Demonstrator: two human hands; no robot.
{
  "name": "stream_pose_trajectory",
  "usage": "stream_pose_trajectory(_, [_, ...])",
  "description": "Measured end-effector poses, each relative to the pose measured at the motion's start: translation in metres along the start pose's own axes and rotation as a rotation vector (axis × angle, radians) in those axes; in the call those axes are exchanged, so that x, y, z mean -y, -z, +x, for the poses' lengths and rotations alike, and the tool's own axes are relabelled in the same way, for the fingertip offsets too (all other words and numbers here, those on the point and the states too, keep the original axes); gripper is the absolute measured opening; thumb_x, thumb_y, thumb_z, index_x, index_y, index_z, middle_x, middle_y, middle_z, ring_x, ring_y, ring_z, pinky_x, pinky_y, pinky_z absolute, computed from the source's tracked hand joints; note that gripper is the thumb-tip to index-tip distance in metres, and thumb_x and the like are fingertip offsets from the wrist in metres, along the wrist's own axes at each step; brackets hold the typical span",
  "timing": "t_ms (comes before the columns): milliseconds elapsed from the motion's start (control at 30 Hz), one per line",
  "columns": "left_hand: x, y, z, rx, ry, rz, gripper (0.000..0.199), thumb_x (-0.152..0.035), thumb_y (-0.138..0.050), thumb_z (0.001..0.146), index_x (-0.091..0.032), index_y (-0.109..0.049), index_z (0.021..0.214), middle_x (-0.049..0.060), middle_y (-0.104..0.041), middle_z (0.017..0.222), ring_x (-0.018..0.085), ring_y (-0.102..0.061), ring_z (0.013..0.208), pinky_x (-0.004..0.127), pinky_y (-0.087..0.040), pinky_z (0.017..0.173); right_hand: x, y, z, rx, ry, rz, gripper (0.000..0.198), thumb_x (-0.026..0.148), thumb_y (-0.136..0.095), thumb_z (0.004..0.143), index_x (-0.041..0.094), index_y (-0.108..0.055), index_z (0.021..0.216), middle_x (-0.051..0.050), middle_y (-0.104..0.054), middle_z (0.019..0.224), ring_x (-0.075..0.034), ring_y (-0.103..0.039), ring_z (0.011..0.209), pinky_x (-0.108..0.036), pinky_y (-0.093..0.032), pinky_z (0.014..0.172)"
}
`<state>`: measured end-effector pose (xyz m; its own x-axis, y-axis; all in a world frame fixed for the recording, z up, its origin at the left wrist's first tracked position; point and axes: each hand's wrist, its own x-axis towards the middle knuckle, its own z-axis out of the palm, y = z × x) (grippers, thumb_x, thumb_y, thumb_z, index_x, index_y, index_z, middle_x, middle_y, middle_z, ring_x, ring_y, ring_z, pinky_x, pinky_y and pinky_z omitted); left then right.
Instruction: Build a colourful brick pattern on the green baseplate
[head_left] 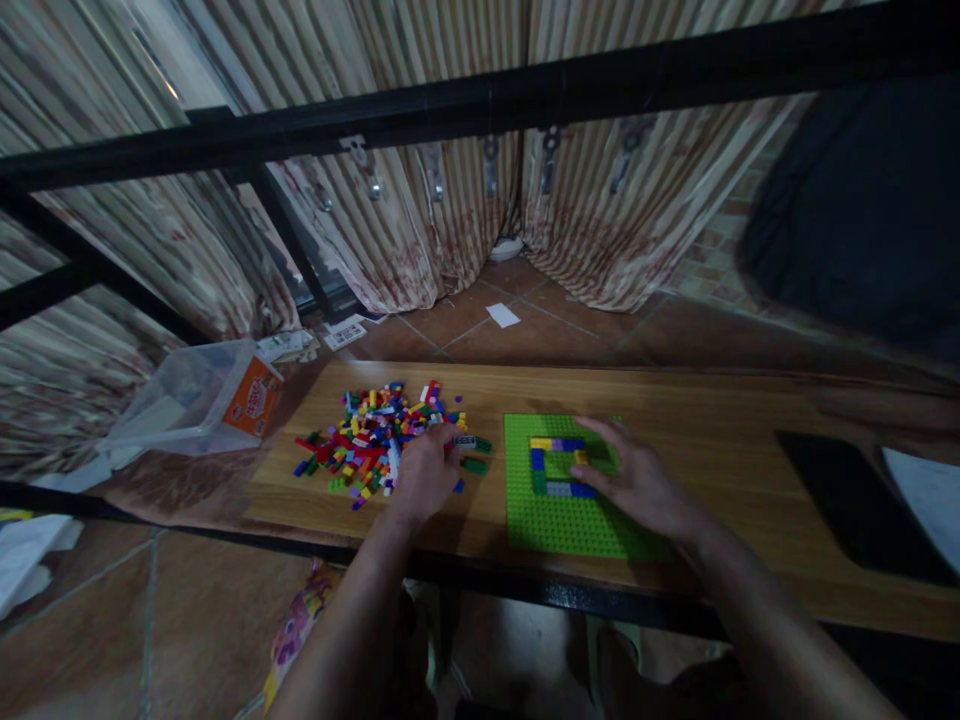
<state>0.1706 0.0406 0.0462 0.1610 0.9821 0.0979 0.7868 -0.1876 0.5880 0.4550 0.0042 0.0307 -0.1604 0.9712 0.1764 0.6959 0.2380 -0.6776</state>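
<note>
A bright green studded baseplate [555, 525] lies on the wooden table. On it toy bricks form a small rectangular outline [559, 489] in yellow, purple, blue, green and grey. My right hand [630, 475] rests over the plate's right part, thumb and fingers apart, the thumb by the outline's right side, which it partly hides. My left hand [429, 470] is at the right edge of a heap of loose mixed bricks [367, 435], its fingers bent together. Beside its fingertips are a greyish brick [465, 441] and a dark green brick [475, 466]; whether it grips one is unclear.
A clear plastic box [187, 400] with an orange label stands left of the table [705, 430]. A black flat object [855, 500] and white paper [926, 500] lie at the right. A dark metal bar [450, 105] with hanging hooks crosses beyond the table, before striped curtains [442, 230].
</note>
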Motion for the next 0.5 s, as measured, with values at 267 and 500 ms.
stream_pose_trajectory(267, [-0.011, -0.015, -0.001, 0.186, -0.022, -0.384, 0.023, -0.030, -0.048, 0.089, -0.018, -0.067, 0.089, 0.000, -0.064, 0.074, 0.014, -0.056, 0.068, 0.024, -0.041, 0.064, 0.018, -0.009, 0.004, -0.099, 0.040, 0.078, 0.032, 0.031, -0.055, 0.086, 0.026, -0.061, 0.117, -0.005, -0.065, 0.114, -0.022, -0.061, 0.106, -0.041, -0.047, 0.094])
stream_pose_trajectory(500, [-0.030, -0.034, -0.006, 0.303, 0.023, -0.630, 0.027, -0.034, -0.048, 0.088, -0.014, -0.063, 0.077, -0.002, -0.055, 0.063, 0.010, -0.045, 0.057, 0.021, -0.035, 0.056, 0.042, -0.029, 0.005, -0.056, 0.156, 0.113, 0.029, 0.025, -0.059, 0.087, 0.025, -0.062, 0.115, -0.005, -0.067, 0.111, -0.020, -0.060, 0.105, -0.039, -0.045, 0.094])
